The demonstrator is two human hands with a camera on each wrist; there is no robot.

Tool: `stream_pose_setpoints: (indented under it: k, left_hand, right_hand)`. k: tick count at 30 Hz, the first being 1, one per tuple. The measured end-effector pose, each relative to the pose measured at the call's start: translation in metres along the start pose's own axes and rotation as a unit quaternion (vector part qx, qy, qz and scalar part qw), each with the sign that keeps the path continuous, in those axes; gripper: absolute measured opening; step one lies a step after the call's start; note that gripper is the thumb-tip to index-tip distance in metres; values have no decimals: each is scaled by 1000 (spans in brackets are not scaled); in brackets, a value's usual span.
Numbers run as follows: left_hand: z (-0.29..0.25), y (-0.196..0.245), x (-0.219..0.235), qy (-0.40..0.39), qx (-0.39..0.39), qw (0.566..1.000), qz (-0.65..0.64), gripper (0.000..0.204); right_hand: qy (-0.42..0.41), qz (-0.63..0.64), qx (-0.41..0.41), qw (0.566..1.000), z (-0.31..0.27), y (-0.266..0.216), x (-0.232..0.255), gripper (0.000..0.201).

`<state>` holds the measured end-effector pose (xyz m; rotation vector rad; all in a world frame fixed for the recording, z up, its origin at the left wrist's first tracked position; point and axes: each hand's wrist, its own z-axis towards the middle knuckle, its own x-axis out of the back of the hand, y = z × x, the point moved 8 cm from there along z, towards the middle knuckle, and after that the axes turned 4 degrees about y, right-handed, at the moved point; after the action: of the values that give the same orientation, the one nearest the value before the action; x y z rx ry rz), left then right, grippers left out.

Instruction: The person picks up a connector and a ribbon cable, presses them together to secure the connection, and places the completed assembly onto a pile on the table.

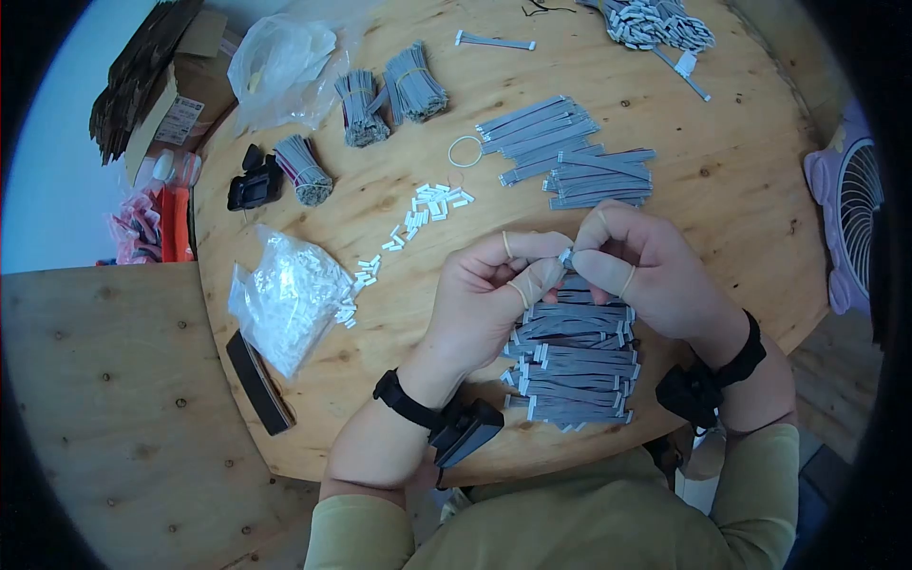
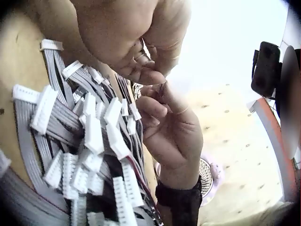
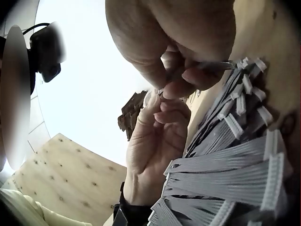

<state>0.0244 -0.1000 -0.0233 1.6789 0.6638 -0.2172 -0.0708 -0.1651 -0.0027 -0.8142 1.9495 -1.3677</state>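
Observation:
My left hand [image 1: 484, 285] and right hand [image 1: 651, 271] meet over a pile of grey ribbon cables [image 1: 575, 366]. Thumbs and index fingers on both wear pale finger cots. Between the fingertips sits a small white connector [image 1: 566, 256], pinched from both sides and mostly covered by the fingers. In the right wrist view, a thin shiny strip [image 3: 225, 65] sticks out from under the right hand [image 3: 174, 42]; its kind does not show. White plugs [image 2: 94, 134] on the cable ends crowd beside the left hand [image 2: 124, 33] in the left wrist view.
Loose white connectors [image 1: 432, 204] lie left of the hands, beside a clear bag [image 1: 290, 294] full of them. Further back are flat cable stacks [image 1: 541, 133], tied cable bundles [image 1: 415, 84] and a black case [image 1: 255, 182]. A purple fan [image 1: 845, 209] stands at the right edge.

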Motion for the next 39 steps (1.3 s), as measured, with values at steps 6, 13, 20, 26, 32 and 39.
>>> stream_pose_setpoints:
  k: [6,13,20,26,32,39]
  left_hand:
    - [0,0,-2,-18,-9,999,-28,22]
    - [0,1,0,-7,-7,1000,-1,21]
    - [0,1,-1,0,-15,998,62,11]
    - [1,14,16,131,-74,984,99,7]
    - [0,7,3,36,-106,959,260,7]
    - [-6,18,-26,-56,-175,912,367,7]
  right_hand:
    - [-6,1,14,1000,1,1,-1,8]
    - [-4,-12,26,1000,0,0,-1,7]
    - [-12,-77,76,994,0,-3,0,4]
    - [41,-61,-32,997,3,-3,28,4]
    - [95,110,72,987,7,-15,32,5]
    - [73,143,105,981,4,-14,16,5]
